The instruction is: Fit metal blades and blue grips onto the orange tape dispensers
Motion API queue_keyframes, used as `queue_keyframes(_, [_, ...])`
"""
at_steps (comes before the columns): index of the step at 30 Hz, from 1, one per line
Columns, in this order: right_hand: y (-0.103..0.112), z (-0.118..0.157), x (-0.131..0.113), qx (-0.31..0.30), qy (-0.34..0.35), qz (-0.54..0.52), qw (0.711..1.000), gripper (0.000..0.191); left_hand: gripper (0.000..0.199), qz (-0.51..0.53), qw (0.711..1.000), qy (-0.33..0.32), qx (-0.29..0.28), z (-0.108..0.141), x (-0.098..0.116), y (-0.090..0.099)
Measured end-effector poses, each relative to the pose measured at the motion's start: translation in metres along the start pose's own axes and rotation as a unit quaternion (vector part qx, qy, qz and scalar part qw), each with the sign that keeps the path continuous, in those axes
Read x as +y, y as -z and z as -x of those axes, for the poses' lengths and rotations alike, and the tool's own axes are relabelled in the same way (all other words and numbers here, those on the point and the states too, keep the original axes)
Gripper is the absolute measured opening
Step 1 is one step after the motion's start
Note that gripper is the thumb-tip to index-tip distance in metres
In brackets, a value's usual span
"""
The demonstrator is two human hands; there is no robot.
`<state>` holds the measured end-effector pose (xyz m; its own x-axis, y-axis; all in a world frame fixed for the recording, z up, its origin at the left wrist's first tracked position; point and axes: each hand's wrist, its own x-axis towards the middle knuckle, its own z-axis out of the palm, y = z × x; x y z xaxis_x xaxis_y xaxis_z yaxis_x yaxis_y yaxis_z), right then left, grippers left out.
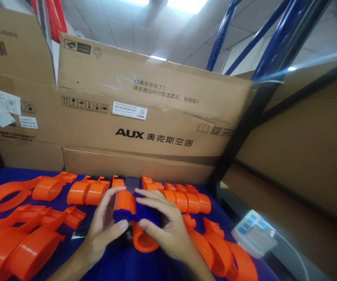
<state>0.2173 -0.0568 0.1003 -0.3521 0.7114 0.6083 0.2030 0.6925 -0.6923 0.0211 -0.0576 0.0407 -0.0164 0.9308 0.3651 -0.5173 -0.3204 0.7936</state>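
In the middle of the head view, my left hand is closed around a small orange piece with a dark blue lower end, its thumb at the front. Pressed up beside that piece is a dark blue part, gripped by my right hand with fingers over the top and thumb in front. I cannot tell whether the two parts are joined. Just below my right thumb, an orange plastic ring shows, partly hidden by the hand. Behind my fingers is a dark flat rectangular thing, perhaps a phone.
Several orange ringed plastic parts with arms lie at left, others at the back and right on the blue surface. A cardboard box wall rises behind. A white-and-blue device with a cable sits right, beyond the dark rack post.
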Motion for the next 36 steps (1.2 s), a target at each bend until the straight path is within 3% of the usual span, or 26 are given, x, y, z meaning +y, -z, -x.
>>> queue_keyframes(4, [-0.003, 0.003, -0.002, 0.01, 0.007, 0.007, 1.0, 0.037, 0.065, -0.012, 1.0, -0.017, 0.006, 0.006, 0.003, -0.007])
queue_keyframes(9, [-0.005, 0.004, -0.003, 0.014, 0.007, 0.005, 1.0, 0.039, 0.069, -0.021, 1.0, -0.013, -0.008, 0.003, 0.0, 0.002])
queue_keyframes(14, [-0.003, 0.002, 0.001, 0.014, 0.002, 0.005, 1.0, 0.062, 0.072, -0.004, 1.0, 0.005, -0.013, 0.008, 0.004, -0.001])
queue_keyframes(19, [-0.001, 0.003, 0.008, 0.002, -0.013, 0.048, 0.999, 0.068, 0.077, -0.005, 1.0, 0.004, 0.02, 0.014, 0.01, -0.01])
queue_keyframes(24, [-0.002, 0.006, 0.012, -0.018, 0.006, 0.083, 0.996, 0.074, 0.072, -0.035, 0.999, 0.003, 0.023, 0.017, 0.005, -0.002])
queue_keyframes(27, [-0.004, 0.007, 0.013, 0.0, 0.04, 0.122, 0.992, 0.079, 0.073, -0.054, 0.998, -0.013, 0.01, 0.016, 0.004, 0.004])
queue_keyframes(32, [-0.005, 0.01, 0.016, 0.062, 0.139, 0.251, 0.956, 0.082, 0.074, -0.093, 0.988, -0.081, -0.095, 0.005, 0.001, 0.014])
queue_keyframes(36, [-0.005, 0.011, 0.021, 0.085, 0.211, 0.341, 0.912, 0.074, 0.063, -0.139, 0.984, -0.09, -0.067, 0.001, -0.006, 0.018])
